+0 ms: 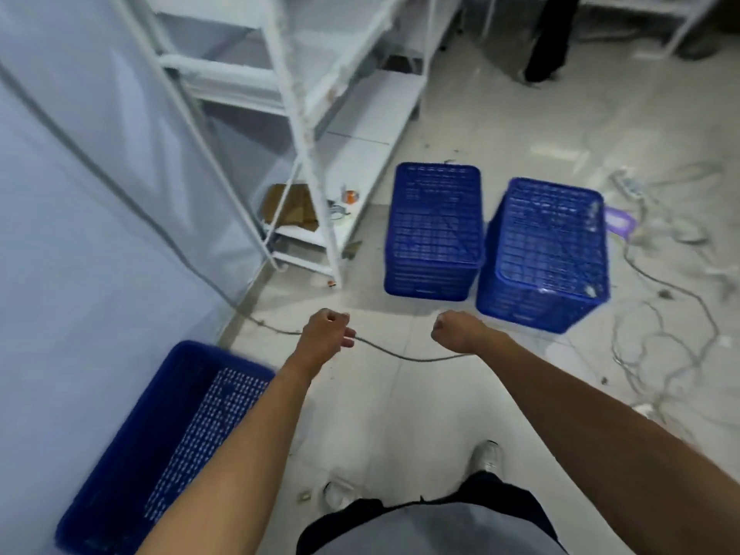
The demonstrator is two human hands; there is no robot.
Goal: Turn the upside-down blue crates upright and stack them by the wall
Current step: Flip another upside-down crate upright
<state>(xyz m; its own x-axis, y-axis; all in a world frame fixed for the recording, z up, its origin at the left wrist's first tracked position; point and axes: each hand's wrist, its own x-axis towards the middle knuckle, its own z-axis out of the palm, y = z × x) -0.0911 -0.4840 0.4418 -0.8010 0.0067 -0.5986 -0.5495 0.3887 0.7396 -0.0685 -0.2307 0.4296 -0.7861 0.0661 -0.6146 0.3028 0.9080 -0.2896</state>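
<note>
Two blue lattice crates stand upside down on the tiled floor ahead: the left crate and, touching its right side, the right crate, turned slightly. A third blue crate sits upright and open against the pale wall at my lower left. My left hand and my right hand are stretched out in front of me, both curled into loose fists with nothing in them. Both hover short of the upside-down crates and touch neither.
A white metal rack stands along the wall behind the crates, with cardboard and tape rolls on its lowest shelf. A grey cable runs across the floor under my hands. Tangled cords lie to the right. A person's dark legs stand at the far back.
</note>
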